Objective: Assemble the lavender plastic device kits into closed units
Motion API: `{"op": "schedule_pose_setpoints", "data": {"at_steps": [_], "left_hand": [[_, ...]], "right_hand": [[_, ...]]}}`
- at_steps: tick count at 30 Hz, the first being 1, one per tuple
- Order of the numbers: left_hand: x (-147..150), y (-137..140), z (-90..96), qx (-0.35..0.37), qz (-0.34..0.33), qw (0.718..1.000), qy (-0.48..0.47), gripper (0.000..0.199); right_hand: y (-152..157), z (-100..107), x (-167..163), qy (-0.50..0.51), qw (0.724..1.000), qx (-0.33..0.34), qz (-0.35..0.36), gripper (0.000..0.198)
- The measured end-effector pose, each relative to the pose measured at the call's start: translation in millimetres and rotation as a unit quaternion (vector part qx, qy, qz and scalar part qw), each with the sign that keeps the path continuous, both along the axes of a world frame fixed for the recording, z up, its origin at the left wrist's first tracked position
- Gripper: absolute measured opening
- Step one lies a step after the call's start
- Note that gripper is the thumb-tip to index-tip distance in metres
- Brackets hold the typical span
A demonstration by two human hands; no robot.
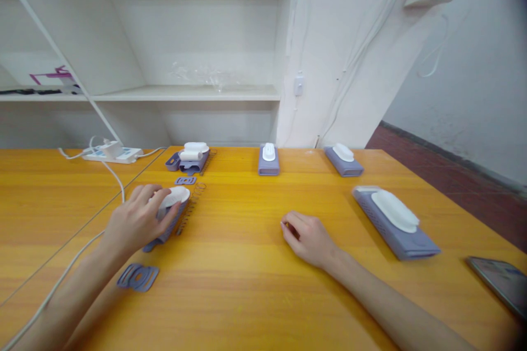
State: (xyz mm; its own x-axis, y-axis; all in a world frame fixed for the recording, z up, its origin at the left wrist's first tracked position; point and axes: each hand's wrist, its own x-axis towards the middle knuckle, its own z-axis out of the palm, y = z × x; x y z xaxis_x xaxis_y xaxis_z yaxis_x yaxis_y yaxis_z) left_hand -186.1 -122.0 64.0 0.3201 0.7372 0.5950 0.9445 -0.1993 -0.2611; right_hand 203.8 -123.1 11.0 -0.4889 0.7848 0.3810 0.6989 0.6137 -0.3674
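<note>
My left hand [142,214] is closed over a white plastic piece [178,195] on a purple-grey plastic case [167,230], its thumb along the case's right side. The hand hides much of both. A metal spiral coil [187,214] lies along the case's right edge. Nearer to me is a flat purple-grey plate with cutouts [138,277], partly beside my forearm. My right hand [308,238] rests on the table with its fingers curled in and nothing visible in them.
Purple-grey cases with white tops stand at the back left [193,156], back middle [268,160], back right [344,160] and right [395,222]. A small plate [185,180] lies near the back-left case. A phone [500,282], a power strip [113,152] and a white cable [69,269] are also there.
</note>
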Motion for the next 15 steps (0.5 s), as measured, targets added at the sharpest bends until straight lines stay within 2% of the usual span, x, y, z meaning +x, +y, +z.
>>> {"op": "schedule_pose_setpoints", "data": {"at_steps": [2, 4, 7, 11, 15], "left_hand": [[12.6, -6.3, 6.8, -0.002, -0.03, 1.0, 0.003, 0.025], [35.2, -14.6, 12.7, -0.019, -0.089, 0.996, -0.005, 0.024], [82.9, -26.4, 13.3, -0.1, -0.176, 0.979, 0.011, 0.022], [146.4, -32.5, -3.5, -0.189, -0.252, 0.948, 0.051, 0.024], [183.5, -28.2, -21.4, -0.214, -0.294, 0.929, 0.065, 0.029]], "right_hand": [[0.1, -0.3, 0.3, 0.002, 1.0, 0.001, 0.002, 0.01], [0.0, -0.4, 0.4, 0.002, 1.0, 0.001, 0.003, 0.01], [-0.4, 0.3, 0.1, -0.003, 1.0, 0.0, 0.002, 0.01], [-1.0, 2.1, -0.7, -0.007, 1.0, -0.001, 0.0, 0.01], [-1.4, 3.1, -1.2, -0.008, 1.0, -0.004, -0.005, 0.009]]}}
